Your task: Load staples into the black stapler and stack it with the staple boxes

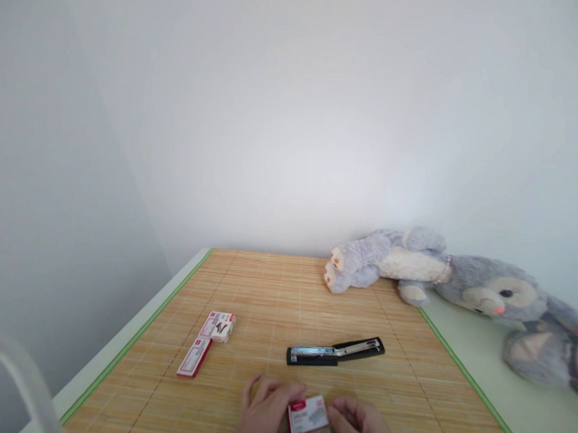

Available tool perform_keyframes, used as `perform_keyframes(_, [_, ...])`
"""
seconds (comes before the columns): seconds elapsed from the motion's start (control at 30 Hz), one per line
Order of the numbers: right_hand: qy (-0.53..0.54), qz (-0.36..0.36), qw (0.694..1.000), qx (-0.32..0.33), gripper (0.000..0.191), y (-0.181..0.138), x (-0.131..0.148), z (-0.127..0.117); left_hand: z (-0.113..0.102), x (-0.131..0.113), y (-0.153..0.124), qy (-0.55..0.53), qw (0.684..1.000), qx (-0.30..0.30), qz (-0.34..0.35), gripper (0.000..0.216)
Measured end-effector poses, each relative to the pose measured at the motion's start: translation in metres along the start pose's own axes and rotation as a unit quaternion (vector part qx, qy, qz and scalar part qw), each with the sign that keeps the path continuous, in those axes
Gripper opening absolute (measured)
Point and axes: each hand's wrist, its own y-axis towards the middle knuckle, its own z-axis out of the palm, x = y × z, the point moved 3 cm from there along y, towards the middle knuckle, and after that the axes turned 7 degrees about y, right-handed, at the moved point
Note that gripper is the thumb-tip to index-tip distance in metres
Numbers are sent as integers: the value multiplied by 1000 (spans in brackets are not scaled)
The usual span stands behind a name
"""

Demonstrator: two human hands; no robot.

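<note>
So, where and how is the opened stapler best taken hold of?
Best, I think, across the narrow middle of the stapler, near its joint, coming down from above and the near side, thumb on the near edge, fingers on the far one. It lies opened out, long and slim, crosswise on the mat, so a hold there should support both halves.

- The one camera rides on the person's head, looking forward and down from the near side of the bamboo mat (275, 293).
- It faces the pale wall (294, 126), which fills the upper half.
- It's near enough that the left hand (268, 410) and right hand (361, 426) enter at the bottom edge.
</note>
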Motion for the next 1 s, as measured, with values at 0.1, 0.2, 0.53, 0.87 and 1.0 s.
perform_keyframes(0.1, [0, 2, 1000, 13, 67, 5, -2, -9, -5, -21, 23, -49, 996, 62, 41, 64])
perform_keyframes(0.2, [-13, 15, 1000, -15, 66, 7, -12, -26, -21, -25, 32, -55, 997, 58, 18, 55])
perform_keyframes(0.53, [-278, -33, 943, -180, 31, 2, 16, -53, -30, -10, 25, -52, 998, 33, -16, 39])
perform_keyframes(0.87, [-524, -88, 846, -40, 17, 19, 74, 10, -32, -11, 26, -63, 997, 29, -18, 41])
perform_keyframes(1.0, [-526, -117, 842, -37, 18, 21, 73, 9, -33, -11, 26, -66, 997, 28, -24, 39])
